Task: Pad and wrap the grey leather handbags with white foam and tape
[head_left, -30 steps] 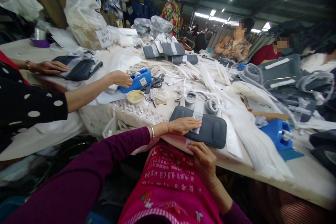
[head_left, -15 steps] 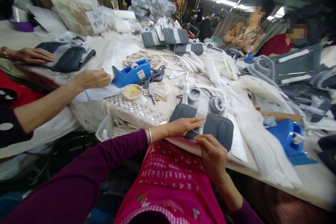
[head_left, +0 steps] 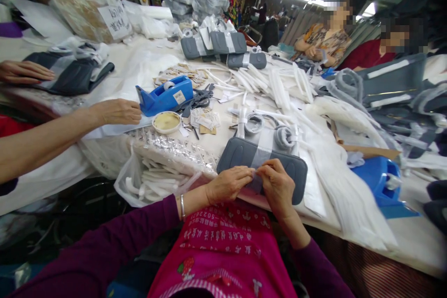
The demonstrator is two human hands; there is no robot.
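At the table's front edge lies a flat dark-grey bag [head_left: 291,170] with rounded corners, a translucent wrapping strip [head_left: 264,145] around its middle. Both my hands meet at its near side. The fingers of my left hand [head_left: 230,183] are closed in a pinch on the strip's lower part. Beside it, thumb against fingers, my right hand [head_left: 279,187] pinches the same strip. The exact grip is partly hidden by the fingers. Just behind the bag are two coiled grey straps [head_left: 284,136], wrapped in clear film.
A blue tape dispenser [head_left: 166,95], black scissors [head_left: 202,98] and a round dish [head_left: 166,122] stand left of centre. A co-worker's hand [head_left: 122,111] is beside that dispenser. Another blue dispenser [head_left: 379,179] and white foam strips [head_left: 335,181] lie right. More wrapped grey bags [head_left: 228,43] are stacked behind.
My left hand has gone from lying flat over the strip to pinching at the bag's near edge. My right hand has come up beside it. The view has shifted slightly.
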